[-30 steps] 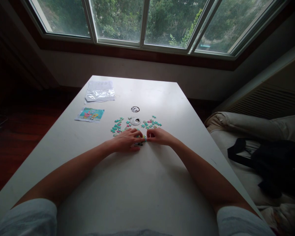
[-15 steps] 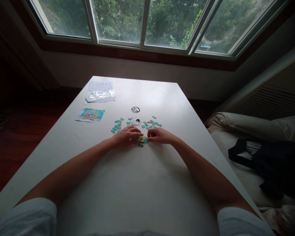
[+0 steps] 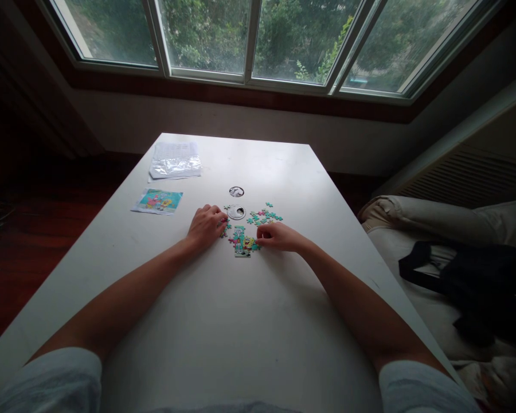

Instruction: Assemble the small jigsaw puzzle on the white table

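Beneath my hands lies a partly joined jigsaw puzzle (image 3: 242, 245) with a yellow cartoon figure and teal parts. My right hand (image 3: 277, 236) is closed in a pinch at its right edge, around a small puzzle piece mostly hidden by the fingers. To the left, my left hand (image 3: 206, 226) rests over loose pieces, its fingers bent and slightly apart and its thumb hidden. A few small pieces (image 3: 226, 228) show beside its fingertips. More loose teal and pink pieces (image 3: 264, 216) lie beyond my right hand.
Two round items, a ring-shaped one (image 3: 236, 213) and a smaller disc (image 3: 236, 191), lie behind the puzzle. A picture sheet (image 3: 159, 201) and a clear plastic bag with paper (image 3: 176, 160) are at left on the white table (image 3: 258, 321). A dark bag (image 3: 477, 287) lies on the seat at right.
My left hand has moved off the joined puzzle, leftward and away from me, onto the loose pieces, uncovering the puzzle's left part. My right hand stays nearly in place.
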Tool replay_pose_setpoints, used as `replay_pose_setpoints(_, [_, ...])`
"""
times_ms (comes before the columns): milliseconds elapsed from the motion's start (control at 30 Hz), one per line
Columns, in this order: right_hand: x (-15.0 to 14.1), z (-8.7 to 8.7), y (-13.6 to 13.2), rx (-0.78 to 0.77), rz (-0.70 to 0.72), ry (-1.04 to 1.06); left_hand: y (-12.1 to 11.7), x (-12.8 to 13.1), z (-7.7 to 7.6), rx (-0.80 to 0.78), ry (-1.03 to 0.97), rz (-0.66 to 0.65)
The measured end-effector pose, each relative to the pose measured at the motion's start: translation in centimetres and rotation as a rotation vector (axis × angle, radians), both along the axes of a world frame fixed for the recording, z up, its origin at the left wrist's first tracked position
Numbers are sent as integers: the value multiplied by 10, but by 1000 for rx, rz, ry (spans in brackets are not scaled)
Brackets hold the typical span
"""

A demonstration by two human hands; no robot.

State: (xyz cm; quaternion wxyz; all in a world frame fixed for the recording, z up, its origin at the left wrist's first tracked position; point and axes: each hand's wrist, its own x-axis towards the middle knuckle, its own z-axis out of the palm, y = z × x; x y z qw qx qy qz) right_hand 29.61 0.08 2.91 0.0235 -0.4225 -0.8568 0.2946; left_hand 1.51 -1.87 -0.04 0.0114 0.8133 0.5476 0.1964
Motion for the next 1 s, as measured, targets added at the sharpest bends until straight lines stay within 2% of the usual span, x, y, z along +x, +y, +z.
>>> replay_pose_setpoints(633, [-5,-1,-1,54,-32,-46,-1,11,1,-28,-75,36])
replay_pose_setpoints(1000, [-7,-1,-2,91,-42,-52,-5,19,7,-63,-51,11])
